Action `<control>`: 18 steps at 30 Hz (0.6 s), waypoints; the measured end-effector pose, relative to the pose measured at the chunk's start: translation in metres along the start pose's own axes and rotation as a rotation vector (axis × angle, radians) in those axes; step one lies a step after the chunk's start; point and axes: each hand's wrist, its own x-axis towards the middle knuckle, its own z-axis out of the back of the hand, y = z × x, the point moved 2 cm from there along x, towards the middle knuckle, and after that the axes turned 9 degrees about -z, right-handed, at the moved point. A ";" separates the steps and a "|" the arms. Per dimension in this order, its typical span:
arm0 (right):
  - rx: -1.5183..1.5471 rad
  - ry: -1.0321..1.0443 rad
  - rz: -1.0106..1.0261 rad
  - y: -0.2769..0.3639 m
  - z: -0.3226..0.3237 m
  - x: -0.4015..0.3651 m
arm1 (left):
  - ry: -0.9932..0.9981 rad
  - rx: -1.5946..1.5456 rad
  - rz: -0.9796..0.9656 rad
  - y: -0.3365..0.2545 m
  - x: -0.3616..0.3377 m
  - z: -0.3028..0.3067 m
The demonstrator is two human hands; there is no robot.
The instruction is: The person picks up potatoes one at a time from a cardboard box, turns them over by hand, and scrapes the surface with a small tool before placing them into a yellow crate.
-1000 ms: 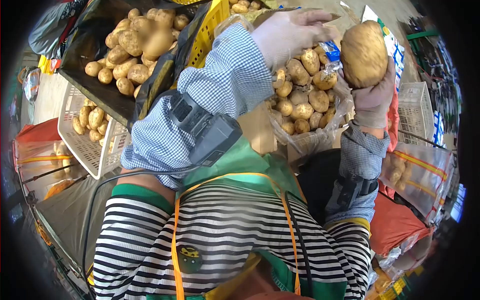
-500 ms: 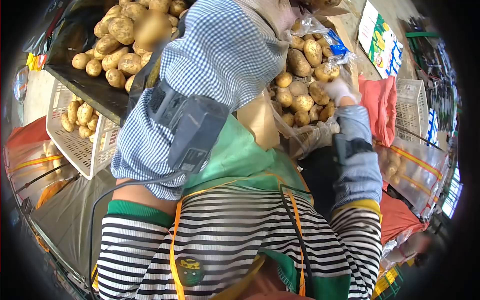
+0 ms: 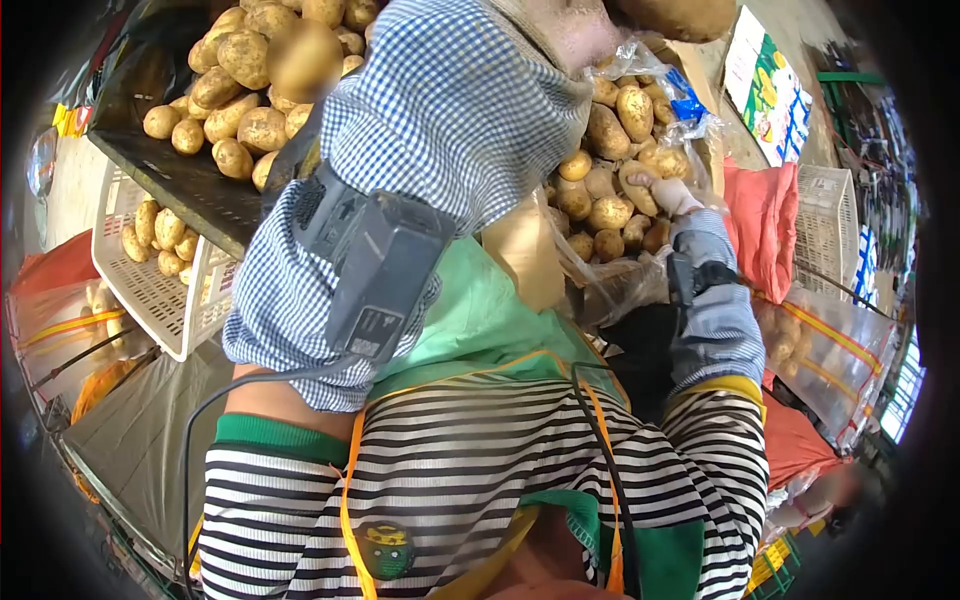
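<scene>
My left arm in a checked sleeve reaches across to the top, where my left hand (image 3: pixel 588 35) is partly cut off by the frame edge. A large brown potato (image 3: pixel 680 14) is at its fingers and appears held, though the grip is mostly hidden. My right hand (image 3: pixel 677 196), in a pale glove, is closed on a potato (image 3: pixel 637 188) at the right side of a carton lined with clear plastic (image 3: pixel 625 268). Several potatoes (image 3: pixel 607 132) fill this carton around the hand.
A dark tray (image 3: pixel 130 150) piled with potatoes stands at upper left. Below it is a white plastic crate (image 3: pixel 165 310) with more potatoes. A red sack (image 3: pixel 757 225), another pale crate (image 3: pixel 825 205) and a printed cardboard sheet (image 3: pixel 768 90) lie on the right.
My left hand has shifted slightly right, and the brown potato beside it shows more fully. My right hand, blurred before, has moved a little left and down onto a potato in the carton.
</scene>
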 end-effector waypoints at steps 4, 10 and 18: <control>1.142 0.771 0.346 0.035 0.035 -0.107 | 0.030 -0.081 -0.037 -0.014 -0.013 -0.012; 1.420 1.037 0.753 0.106 0.081 -0.287 | 0.057 -0.232 -0.162 -0.041 -0.061 -0.043; 0.413 -0.167 1.195 0.231 0.077 -0.415 | 0.175 -0.418 -0.619 -0.137 -0.180 -0.033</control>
